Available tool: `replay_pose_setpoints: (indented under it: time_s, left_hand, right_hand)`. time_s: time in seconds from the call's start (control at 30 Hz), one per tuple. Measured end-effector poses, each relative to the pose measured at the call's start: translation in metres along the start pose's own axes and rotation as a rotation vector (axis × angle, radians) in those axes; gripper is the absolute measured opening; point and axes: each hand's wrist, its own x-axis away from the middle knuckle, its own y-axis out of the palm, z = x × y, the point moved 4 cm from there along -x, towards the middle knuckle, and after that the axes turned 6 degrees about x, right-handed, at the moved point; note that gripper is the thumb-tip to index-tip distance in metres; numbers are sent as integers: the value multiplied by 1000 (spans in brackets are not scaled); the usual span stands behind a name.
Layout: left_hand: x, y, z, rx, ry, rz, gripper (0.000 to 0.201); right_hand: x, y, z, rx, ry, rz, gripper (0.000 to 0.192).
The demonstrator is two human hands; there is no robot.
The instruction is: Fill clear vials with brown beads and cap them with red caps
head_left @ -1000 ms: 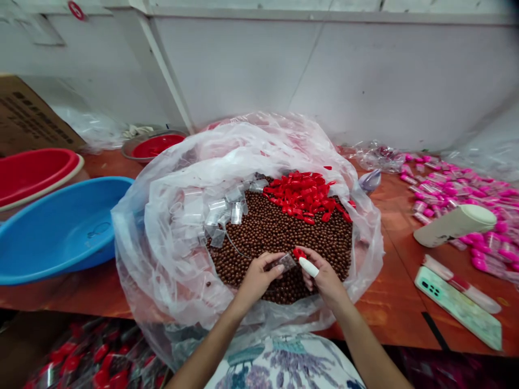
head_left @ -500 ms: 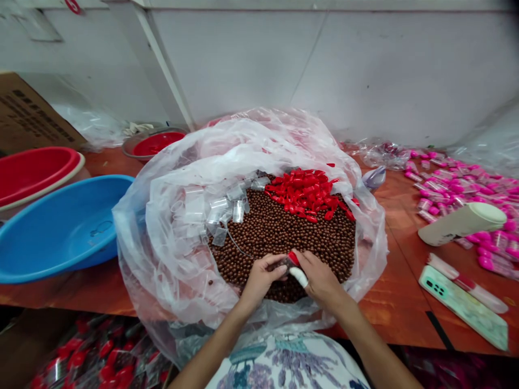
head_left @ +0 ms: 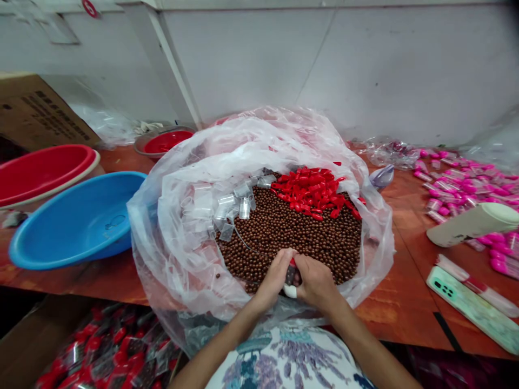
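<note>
A large clear plastic bag (head_left: 178, 216) lies open on the wooden table, full of small brown balls (head_left: 284, 227). Red caps (head_left: 314, 192) are heaped at its far side and several empty clear tubes (head_left: 227, 208) lie at its left. My left hand (head_left: 273, 278) and my right hand (head_left: 316, 281) meet over the near edge of the balls. Together they grip a small clear tube with a red cap (head_left: 291, 272), held upright between them. A white cover sits on one right finger (head_left: 290, 292).
A blue basin (head_left: 77, 221) and a red basin (head_left: 40, 173) stand at the left, a small red bowl (head_left: 164, 141) behind. Pink-capped tubes (head_left: 466, 189), a white bottle (head_left: 474, 224) and a phone (head_left: 470, 305) lie at the right. Red-capped filled tubes (head_left: 101, 351) sit below the table edge.
My hands have closed together and come nearer to me; the red cap, held apart from the tube a second ago, now sits on the tube between them. The view shifted slightly left.
</note>
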Motion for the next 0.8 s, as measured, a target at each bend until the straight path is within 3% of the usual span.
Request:
replay_pose_setpoints:
  time_s: [0.13, 0.27, 0.33, 0.4, 0.47, 0.6, 0.8]
  left_hand:
    - [0, -3, -4, 139, -107, 22, 52]
    - [0, -7, 1, 185, -135, -9, 58]
    - [-1, -6, 1, 161, -156, -32, 60]
    - [-1, -4, -2, 139, -173, -45, 62]
    - [-1, -3, -5, 126, -173, -32, 64]
    - [-2, -3, -6, 148, -139, -24, 71]
    - [-2, -2, -6, 177, -164, -4, 60]
  right_hand:
    - [8, -2, 16, -286, 178, -106, 70]
    - [20, 5, 45, -678, 515, -132, 29]
    - [22, 9, 49, -804, 593, -130, 24]
    - [19, 7, 45, -799, 557, -61, 26]
    - [13, -1, 32, -661, 407, 16, 29]
    - [5, -12, 5, -287, 107, 17, 59]
    - [7, -7, -2, -15, -15, 74, 70]
